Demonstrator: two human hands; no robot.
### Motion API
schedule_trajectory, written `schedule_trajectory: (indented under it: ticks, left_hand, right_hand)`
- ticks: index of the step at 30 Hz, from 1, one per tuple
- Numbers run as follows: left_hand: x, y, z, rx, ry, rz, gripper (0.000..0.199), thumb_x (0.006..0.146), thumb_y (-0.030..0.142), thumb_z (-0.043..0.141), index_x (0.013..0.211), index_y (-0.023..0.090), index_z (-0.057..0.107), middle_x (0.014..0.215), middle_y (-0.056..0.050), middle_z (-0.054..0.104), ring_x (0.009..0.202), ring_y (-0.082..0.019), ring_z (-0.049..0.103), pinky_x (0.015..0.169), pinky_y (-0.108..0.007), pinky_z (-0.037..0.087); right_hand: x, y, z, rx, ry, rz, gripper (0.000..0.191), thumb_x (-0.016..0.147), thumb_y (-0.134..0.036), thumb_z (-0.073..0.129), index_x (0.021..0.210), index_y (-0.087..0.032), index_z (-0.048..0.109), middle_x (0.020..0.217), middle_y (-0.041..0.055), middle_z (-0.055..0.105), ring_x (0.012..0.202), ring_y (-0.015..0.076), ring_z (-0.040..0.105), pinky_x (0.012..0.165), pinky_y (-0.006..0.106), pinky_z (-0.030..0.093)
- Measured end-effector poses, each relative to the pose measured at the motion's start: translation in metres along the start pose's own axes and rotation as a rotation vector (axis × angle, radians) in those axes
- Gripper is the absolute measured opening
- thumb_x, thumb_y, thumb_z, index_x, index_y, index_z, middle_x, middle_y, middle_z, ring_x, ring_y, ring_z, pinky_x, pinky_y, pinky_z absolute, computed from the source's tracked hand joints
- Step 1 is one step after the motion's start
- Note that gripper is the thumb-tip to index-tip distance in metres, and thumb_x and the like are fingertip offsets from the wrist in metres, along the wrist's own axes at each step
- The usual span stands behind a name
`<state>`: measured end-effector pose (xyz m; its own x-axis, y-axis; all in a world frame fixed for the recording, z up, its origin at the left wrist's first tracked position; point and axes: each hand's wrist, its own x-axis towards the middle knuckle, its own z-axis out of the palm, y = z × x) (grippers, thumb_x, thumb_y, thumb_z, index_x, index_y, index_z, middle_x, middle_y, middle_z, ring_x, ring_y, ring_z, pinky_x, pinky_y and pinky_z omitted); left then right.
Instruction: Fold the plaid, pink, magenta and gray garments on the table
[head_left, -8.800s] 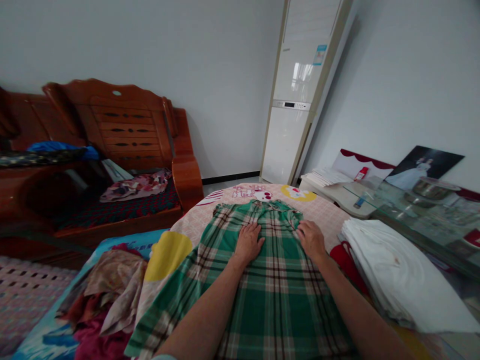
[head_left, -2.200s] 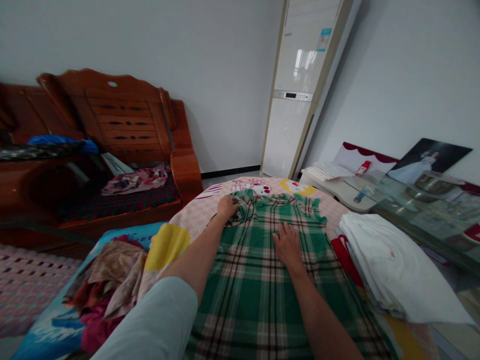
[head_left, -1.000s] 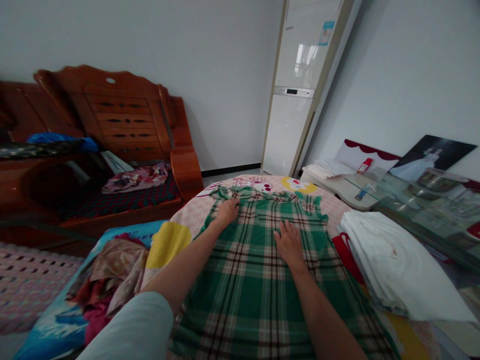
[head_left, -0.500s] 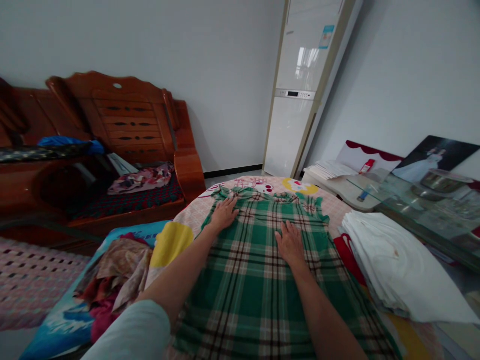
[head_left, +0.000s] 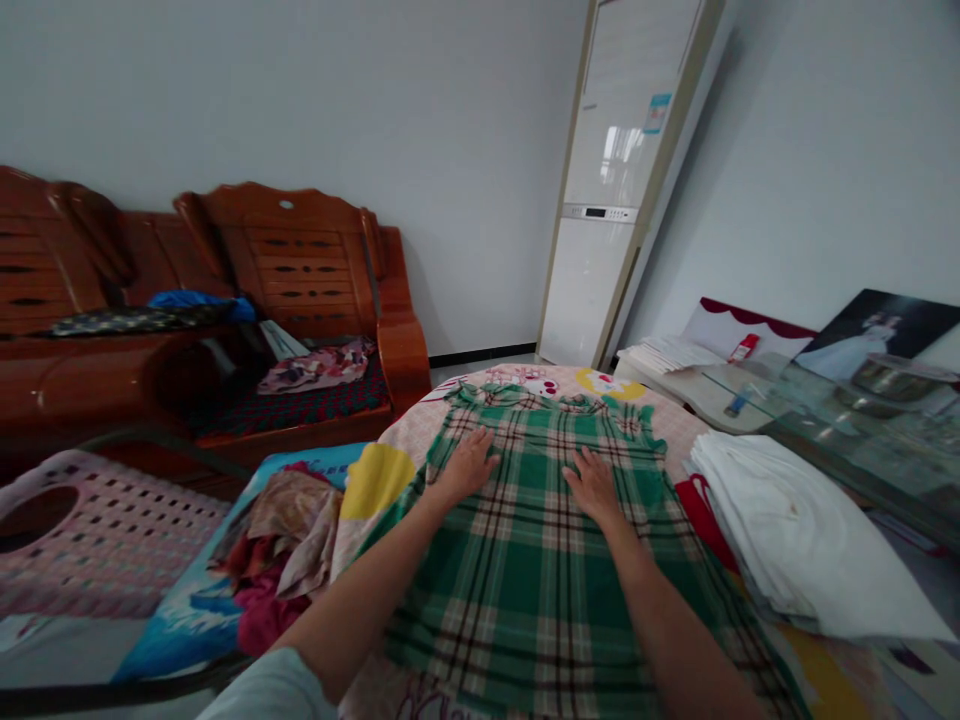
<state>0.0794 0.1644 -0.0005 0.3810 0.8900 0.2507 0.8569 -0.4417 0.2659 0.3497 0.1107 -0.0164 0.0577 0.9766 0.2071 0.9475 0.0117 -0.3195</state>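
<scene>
A green plaid garment (head_left: 517, 570) with a ruffled far edge lies spread over a pink patterned cloth (head_left: 405, 430). Flat on its upper left part rests my left hand (head_left: 466, 466), fingers extended. My right hand (head_left: 594, 484) lies on the plaid fabric right of the middle, its fingers also stretched out. Neither hand grips anything. Folded white cloth (head_left: 810, 540) is stacked to the right of the garment, with a bit of red fabric (head_left: 705, 520) at its edge.
Crumpled clothes (head_left: 292, 530) lie on a blue bag or cushion (head_left: 180, 610) at left, beside a pink woven chair (head_left: 120, 530). Behind stands a wooden sofa (head_left: 315, 250). A glass shelf (head_left: 832, 430) borders the right side, and a tall white cabinet unit (head_left: 592, 260) fills the corner.
The camera view has shifted up and to the left. Both hands have slid a little nearer to me over the plaid garment, still flat.
</scene>
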Motion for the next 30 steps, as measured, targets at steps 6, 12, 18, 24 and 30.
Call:
schedule_trajectory:
  ticks: [6,12,18,24,30]
  left_hand:
    - [-0.035,0.014,0.009,0.009,0.002,0.015,0.050,0.096,0.033,0.037,0.142,0.014,0.043,0.149,-0.016,0.042,0.139,-0.027,0.038,0.112,-0.045,0.034]
    - [-0.044,-0.011,0.002,0.110,-0.013,-0.101,0.051,0.096,0.034,0.037,0.141,0.012,0.045,0.149,-0.016,0.043,0.139,-0.029,0.038,0.114,-0.047,0.030]
    - [-0.046,-0.028,-0.010,0.163,0.025,-0.175,0.049,0.095,0.034,0.037,0.139,0.014,0.048,0.146,-0.014,0.047,0.137,-0.028,0.041,0.113,-0.047,0.031]
    - [-0.047,-0.025,-0.010,0.174,0.038,-0.184,0.049,0.095,0.034,0.036,0.138,0.013,0.048,0.145,-0.015,0.048,0.137,-0.028,0.041,0.113,-0.047,0.032]
    - [-0.048,-0.026,-0.010,0.157,0.024,-0.208,0.050,0.096,0.036,0.036,0.140,0.014,0.047,0.148,-0.014,0.044,0.138,-0.028,0.039,0.114,-0.049,0.029]
  right_hand:
    - [-0.036,0.024,-0.015,0.270,0.138,-0.154,0.049,0.094,-0.037,0.035,0.134,-0.016,0.057,0.137,0.0134,0.057,0.130,0.0243,0.049,0.108,0.047,0.038]
    - [-0.093,0.079,-0.030,0.153,0.286,0.023,0.052,0.091,-0.031,0.035,0.137,-0.012,0.052,0.140,0.0157,0.053,0.133,0.0255,0.045,0.110,0.048,0.036]
    - [-0.110,0.109,-0.049,-0.027,0.294,0.293,0.051,0.087,-0.012,0.032,0.129,-0.005,0.059,0.127,0.0192,0.062,0.123,0.0261,0.053,0.106,0.041,0.039]
    - [-0.098,0.093,-0.073,-0.318,0.166,0.381,0.044,0.087,-0.004,0.035,0.115,-0.008,0.068,0.103,0.0182,0.071,0.099,0.0255,0.065,0.089,0.034,0.046]
    - [-0.067,0.086,-0.083,-0.383,0.097,0.466,0.033,0.093,-0.014,0.039,0.095,-0.007,0.071,0.097,0.0223,0.071,0.092,0.0281,0.069,0.075,0.034,0.048]
